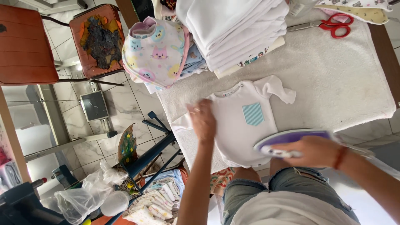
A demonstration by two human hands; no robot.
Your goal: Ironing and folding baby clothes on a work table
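Towel-covered ironing board [333, 79] stands over a tiled floor, a white bodysuit [241, 125] with a striped pocket spread flat near its front edge; the left hand [203, 120] lies open-palmed on the bodysuit's left side, gripping nothing; the right hand [314, 151] is closed around a purple iron [287, 139] at the bodysuit's lower right. Folded whites [237, 31] and bibs [156, 52] sit along the far edge; red scissors [335, 24] lie by the far right corner.

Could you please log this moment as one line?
left hand flat on white bodysuit | right hand grips purple iron | towel-covered table
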